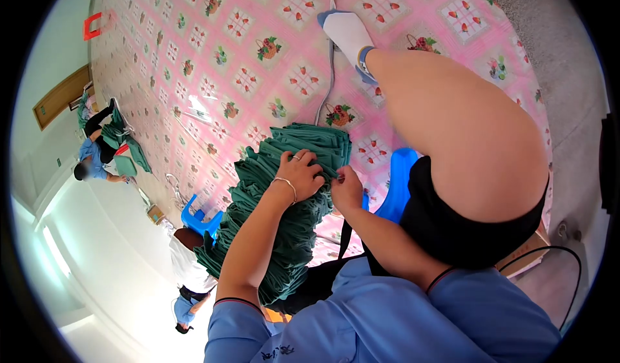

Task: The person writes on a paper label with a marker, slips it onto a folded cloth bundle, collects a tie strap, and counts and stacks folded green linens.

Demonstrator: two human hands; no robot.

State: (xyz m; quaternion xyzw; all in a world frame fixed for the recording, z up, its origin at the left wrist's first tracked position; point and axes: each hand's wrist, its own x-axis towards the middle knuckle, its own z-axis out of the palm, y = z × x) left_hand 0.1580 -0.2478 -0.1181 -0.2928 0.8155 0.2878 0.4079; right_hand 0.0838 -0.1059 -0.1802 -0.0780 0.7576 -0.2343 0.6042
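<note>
A tall, leaning pile of folded dark green cloth pieces (255, 198) stands before me, close against my body. My left hand (299, 172), with a ring and a bracelet, lies on the upper part of the pile, its fingers bent into the cloth. Just right of it, my right hand (347, 190) is closed in a pinch at the pile's right edge. The two hands almost meet, and what lies between the right fingertips is mostly hidden. Whether the pieces are garments cannot be told.
Pink patterned sheeting (245, 79) covers the broad surface ahead, with a cord (332, 79) across it. My bare leg and sock (349, 33) extend over it. Blue plastic stools (397, 182) stand nearby. Other people (97, 153) sit at far left, one beside green cloth.
</note>
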